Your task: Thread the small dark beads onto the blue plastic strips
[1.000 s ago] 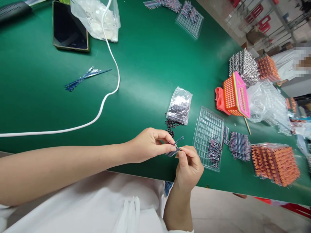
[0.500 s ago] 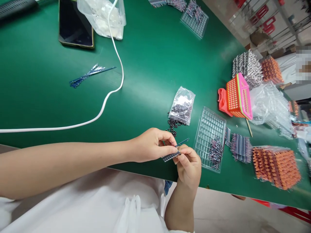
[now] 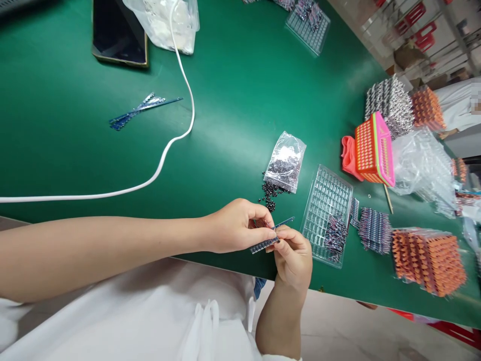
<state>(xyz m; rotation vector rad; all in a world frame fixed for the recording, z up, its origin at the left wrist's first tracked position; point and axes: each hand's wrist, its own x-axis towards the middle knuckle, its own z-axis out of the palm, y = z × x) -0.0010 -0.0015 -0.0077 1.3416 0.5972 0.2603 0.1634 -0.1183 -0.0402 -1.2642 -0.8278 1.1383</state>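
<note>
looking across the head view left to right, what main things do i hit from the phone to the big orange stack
Dark phone → left hand → right hand → clear compartment tray → orange-and-pink basket → big orange stack.

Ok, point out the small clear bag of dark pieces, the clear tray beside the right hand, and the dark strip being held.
Clear bag [image 3: 285, 163]: head view, middle of its face.
Clear tray [image 3: 326, 196]: head view, bare compartments.
Dark strip [image 3: 262, 246]: head view, its exposed part.
</note>
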